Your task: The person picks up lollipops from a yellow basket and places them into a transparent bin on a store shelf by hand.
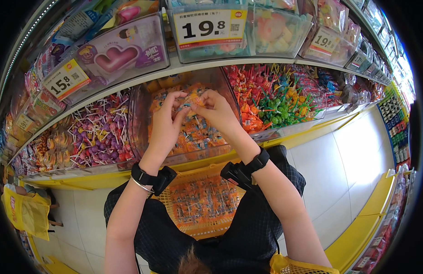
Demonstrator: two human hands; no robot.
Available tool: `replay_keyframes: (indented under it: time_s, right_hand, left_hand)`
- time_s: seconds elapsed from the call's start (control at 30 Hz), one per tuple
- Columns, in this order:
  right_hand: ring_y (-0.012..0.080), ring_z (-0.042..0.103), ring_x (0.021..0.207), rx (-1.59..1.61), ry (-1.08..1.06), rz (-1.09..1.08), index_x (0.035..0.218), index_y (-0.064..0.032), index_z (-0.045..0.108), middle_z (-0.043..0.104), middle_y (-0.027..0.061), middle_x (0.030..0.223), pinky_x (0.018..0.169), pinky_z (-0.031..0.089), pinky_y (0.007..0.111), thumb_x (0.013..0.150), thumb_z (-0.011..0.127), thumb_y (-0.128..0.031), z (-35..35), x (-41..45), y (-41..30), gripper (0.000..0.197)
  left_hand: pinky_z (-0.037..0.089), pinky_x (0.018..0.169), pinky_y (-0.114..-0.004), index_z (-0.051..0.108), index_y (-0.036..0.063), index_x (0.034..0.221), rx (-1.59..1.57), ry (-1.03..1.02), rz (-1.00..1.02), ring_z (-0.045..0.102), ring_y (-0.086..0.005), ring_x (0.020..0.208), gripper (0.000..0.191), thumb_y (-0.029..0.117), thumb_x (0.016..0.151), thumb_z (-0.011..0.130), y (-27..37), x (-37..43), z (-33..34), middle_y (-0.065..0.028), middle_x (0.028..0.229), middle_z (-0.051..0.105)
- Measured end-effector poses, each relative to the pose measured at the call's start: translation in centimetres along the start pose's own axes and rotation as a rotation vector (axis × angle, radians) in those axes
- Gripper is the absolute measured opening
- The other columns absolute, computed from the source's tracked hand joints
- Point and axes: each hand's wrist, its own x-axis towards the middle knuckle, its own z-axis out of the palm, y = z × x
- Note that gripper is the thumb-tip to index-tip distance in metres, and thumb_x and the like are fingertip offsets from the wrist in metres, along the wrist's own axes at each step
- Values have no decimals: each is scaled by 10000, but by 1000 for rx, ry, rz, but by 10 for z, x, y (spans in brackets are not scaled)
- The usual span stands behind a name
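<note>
A small orange-wrapped candy packet [195, 99] is held between the fingertips of both hands. My left hand [166, 120] pinches its left side, and my right hand [219, 109] has its right side between thumb and fingers. Both hands are above a clear plastic bin [137, 116] on the low shelf, which holds similar orange candy packets [197, 132]. Between my knees stands a yellow-orange plastic basket [214, 233]. Orange packets with printed figures and pale sticks [206, 198] lie in rows inside it.
Lollipops on white sticks [105, 126] fill the bin on the left; multicoloured ones [276, 106] are on the right. Overhead juts a shelf edge [197, 63] with clear candy boxes and price cards. At far left a person wears a yellow vest [24, 209]. White floor tiles [321, 174] show at right.
</note>
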Motion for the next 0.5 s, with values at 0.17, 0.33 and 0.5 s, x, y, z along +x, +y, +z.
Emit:
replay_keyframes:
  time_s: [0.17, 0.33, 0.5]
  right_hand:
    - [116, 493, 626, -34, -24, -63, 861, -31, 506, 515, 33, 666, 613, 437, 270, 836, 735, -169, -1, 2, 3, 269]
    - [64, 529, 615, -141, -108, 54, 890, -64, 432, 541, 13, 673, 531, 406, 228, 902, 658, -73, 0, -4, -23, 227]
    - [97, 552, 574, -382, 9, -126, 901, -46, 432, 556, 63, 647, 521, 433, 276, 898, 641, -48, -1, -3, 12, 209]
  left_hand:
    - [372, 515, -217, 567, 62, 1148, -31, 106, -15, 486, -36, 601, 243, 66, 916, 638, 6, 2, 0, -22, 788, 611]
    - [409, 545, -228, 593, 47, 1099, -24, 148, -21, 546, -66, 637, 207, 49, 899, 648, -1, 4, -2, -46, 790, 639]
    - [496, 623, -283, 609, 41, 1073, 95, 154, 54, 636, -163, 697, 222, 3, 860, 657, -17, 3, 10, -100, 831, 680]
